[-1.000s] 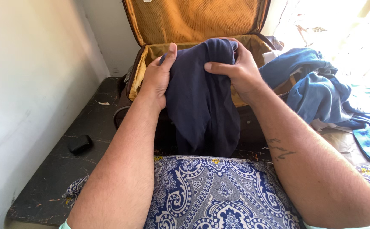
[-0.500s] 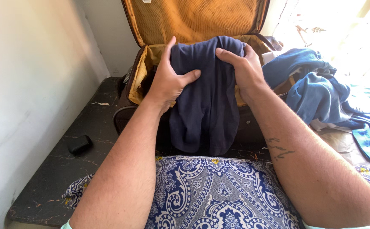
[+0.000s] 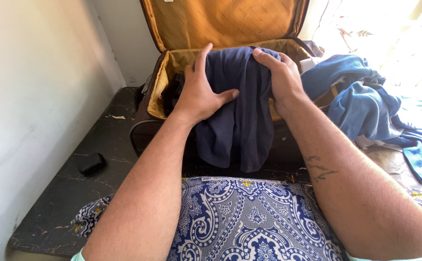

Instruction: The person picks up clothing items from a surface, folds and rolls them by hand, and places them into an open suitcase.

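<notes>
A dark navy garment (image 3: pixel 240 111) is draped over the front wall of an open suitcase (image 3: pixel 155 92) with a mustard lining; its lower end hangs down the outside. My left hand (image 3: pixel 201 92) lies flat on the garment's left side, thumb stretched across the cloth. On the garment's upper right, my right hand (image 3: pixel 281 77) grips the cloth with curled fingers. The suitcase lid (image 3: pixel 225 21) stands upright behind both hands.
A heap of blue clothes (image 3: pixel 365 106) lies to the right of the suitcase. A blue-and-white patterned cloth (image 3: pixel 254 222) covers the near foreground. A small black object (image 3: pixel 91 163) rests on the dark floor at left, beside a pale wall (image 3: pixel 32 96).
Both hands have moved up and inward over the navy garment. The left hand now presses flat on its front, and the cloth is bunched higher at the suitcase's edge.
</notes>
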